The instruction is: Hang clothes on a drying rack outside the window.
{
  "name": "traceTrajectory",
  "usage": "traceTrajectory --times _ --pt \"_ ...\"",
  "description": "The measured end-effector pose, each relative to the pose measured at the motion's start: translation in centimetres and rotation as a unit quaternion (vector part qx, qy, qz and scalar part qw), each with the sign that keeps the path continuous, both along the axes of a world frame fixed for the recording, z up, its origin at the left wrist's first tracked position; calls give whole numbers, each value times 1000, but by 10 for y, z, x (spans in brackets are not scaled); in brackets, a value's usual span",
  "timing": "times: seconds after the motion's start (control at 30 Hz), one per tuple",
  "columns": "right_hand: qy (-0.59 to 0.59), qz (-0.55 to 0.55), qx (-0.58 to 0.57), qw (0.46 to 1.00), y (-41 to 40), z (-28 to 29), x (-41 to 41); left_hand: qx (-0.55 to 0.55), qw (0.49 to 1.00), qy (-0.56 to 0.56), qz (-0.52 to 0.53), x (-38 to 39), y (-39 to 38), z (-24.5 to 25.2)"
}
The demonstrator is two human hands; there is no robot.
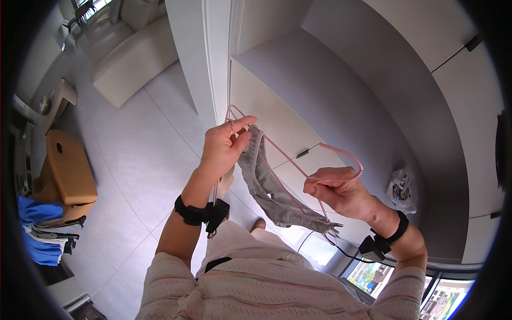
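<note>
In my right hand [340, 190] is the neck of a pink clothes hanger [284, 152], gripped just below its hook. A grey garment [260, 176], which looks like underwear, hangs along the hanger's bar. My left hand [226, 146] pinches the garment's upper edge between thumb and fingers, close to one end of the hanger. The index finger reaches out past the pinch. At the other end, near my body, a small clip [337, 228] sits by the garment's corner. Part of the hanger passes behind my left hand.
Ahead is a pale cabinet [260, 88] with a grey recessed shelf [340, 100]. A clear plastic bag [403, 191] of small items lies in it. To the left stand a light sofa [132, 52] and a tan chair [72, 168], with blue and dark clothes [44, 232] beside it.
</note>
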State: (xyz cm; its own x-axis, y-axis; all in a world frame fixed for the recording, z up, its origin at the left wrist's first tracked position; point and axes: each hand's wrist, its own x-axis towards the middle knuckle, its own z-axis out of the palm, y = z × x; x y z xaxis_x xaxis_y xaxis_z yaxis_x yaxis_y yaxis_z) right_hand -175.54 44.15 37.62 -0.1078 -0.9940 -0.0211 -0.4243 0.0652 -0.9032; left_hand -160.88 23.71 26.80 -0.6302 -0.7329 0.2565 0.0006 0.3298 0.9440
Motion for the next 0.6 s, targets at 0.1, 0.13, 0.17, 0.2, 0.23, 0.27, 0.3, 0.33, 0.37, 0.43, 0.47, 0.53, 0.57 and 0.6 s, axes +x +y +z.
traceTrajectory --times 0.1,0.13,0.17,0.2,0.23,0.27,0.3,0.33,0.37,0.43,0.47,0.53,0.57,0.6 --pt "41 1 -8 999 3 -1 0 10 999 32 38 8 4 10" --pt "34 -8 -16 999 3 -3 2 15 998 26 56 10 8 14" --pt "26 -18 -25 999 3 -6 3 5 999 34 33 13 12 20" --pt "17 -28 -35 999 2 -9 6 1 1000 21 14 19 17 26" --pt "23 -37 -28 999 0 -13 9 -3 1000 7 -5 24 21 33" --pt "27 -44 -22 998 -2 -18 12 -25 999 0 -24 30 26 39" --pt "30 -52 -16 998 -5 -23 15 -30 999 1 -45 33 30 45" --pt "28 -65 -17 997 -9 -29 19 -45 997 3 -62 37 34 51" --pt "37 -77 -10 996 -14 -34 23 -60 995 5 -80 40 37 56" --pt "52 -101 6 993 -25 -45 30 -70 993 7 -91 46 43 65" --pt "45 -109 8 993 -30 -50 33 -67 993 6 -93 48 46 68" --pt "61 -126 3 990 -41 -60 41 -50 995 12 -83 50 51 71" --pt "68 -133 -2 989 -46 -65 44 -42 996 2 -75 49 53 71" --pt "68 -134 -19 988 -51 -70 49 -33 997 -8 -65 49 53 70"
